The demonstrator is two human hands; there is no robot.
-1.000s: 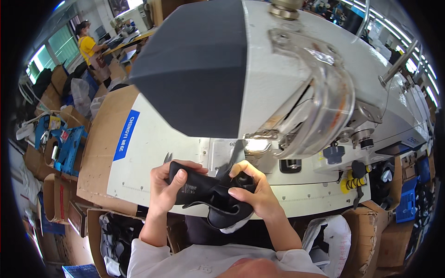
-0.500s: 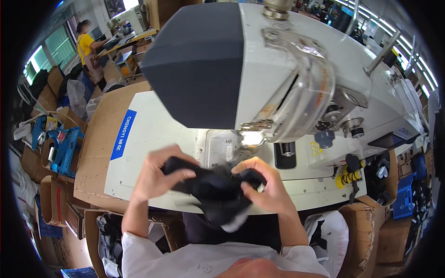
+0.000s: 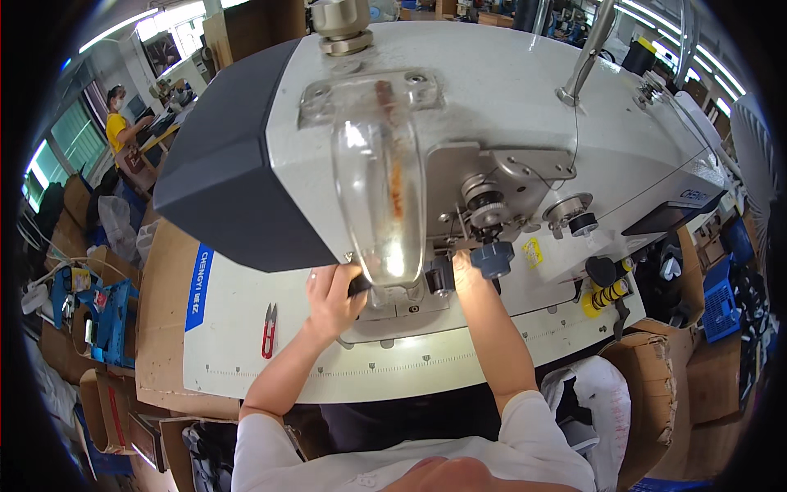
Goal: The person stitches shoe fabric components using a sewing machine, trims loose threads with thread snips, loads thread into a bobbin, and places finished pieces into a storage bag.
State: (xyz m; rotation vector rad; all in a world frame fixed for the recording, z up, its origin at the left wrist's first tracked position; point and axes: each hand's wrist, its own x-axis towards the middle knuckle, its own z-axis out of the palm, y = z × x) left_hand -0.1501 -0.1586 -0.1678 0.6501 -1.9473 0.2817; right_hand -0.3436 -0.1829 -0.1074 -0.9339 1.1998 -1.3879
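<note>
A large white industrial sewing machine [image 3: 484,98] fills the middle, its clear plastic guard [image 3: 377,180] over the needle area. My left hand [image 3: 331,300] is at the left side of the guard, fingers closed on a piece of black fabric [image 3: 359,284], of which only a small part shows. On the needle's other side, my right hand [image 3: 469,277] reaches in beneath the dark thread-tension knob [image 3: 492,259]. Its fingers are hidden behind the machine parts, and what they hold cannot be made out. Light from the lamp falls between the hands.
Red-handled thread snips [image 3: 269,332] lie on the white table [image 3: 393,369] left of my forearm. A yellow-and-black coiled item [image 3: 607,297] is at the table's right. Cardboard boxes [image 3: 648,394] stand either side of me. Farther left, a person in yellow [image 3: 123,135] works at another table.
Both hands have moved forward from the table's front edge to the needle area, bringing the black fabric under the machine head. The view has shifted, and the snips now show on the table.
</note>
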